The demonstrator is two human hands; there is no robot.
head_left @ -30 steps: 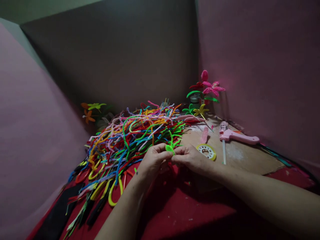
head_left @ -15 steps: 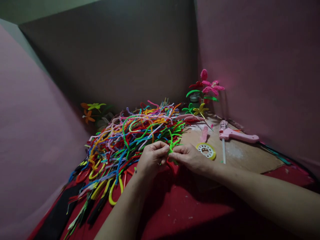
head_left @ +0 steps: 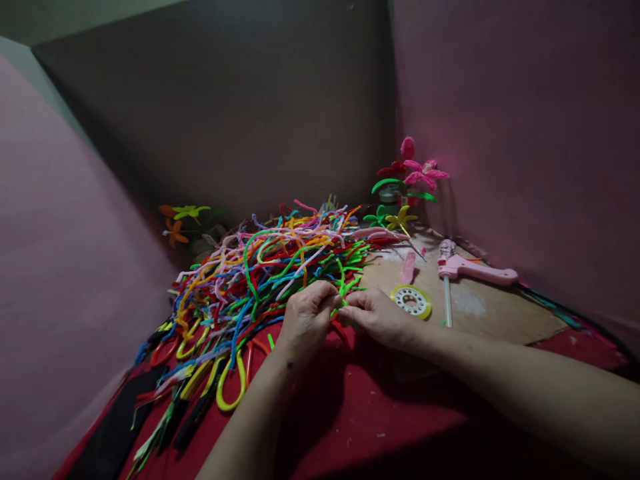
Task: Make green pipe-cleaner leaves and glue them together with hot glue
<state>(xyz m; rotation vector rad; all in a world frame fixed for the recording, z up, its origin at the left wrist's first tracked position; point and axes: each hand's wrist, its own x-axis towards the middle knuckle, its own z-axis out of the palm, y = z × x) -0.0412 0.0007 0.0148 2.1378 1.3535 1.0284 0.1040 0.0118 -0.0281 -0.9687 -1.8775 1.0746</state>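
Closed in a pinch, the left hand [head_left: 309, 315] and right hand [head_left: 379, 318] are gripping a green fuzzy piece [head_left: 343, 303] between them, partly hiding it. A heap of pipe cleaners [head_left: 273, 263] is crowding close behind; a tape roll [head_left: 421, 305] is lying beside the right hand, a pink glue gun [head_left: 477, 272] resting farther right on cardboard [head_left: 500, 321].

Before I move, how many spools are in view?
1 spool, on the cardboard, between the right hand and the pink glue gun. More may be hidden under the pipe-cleaner pile.
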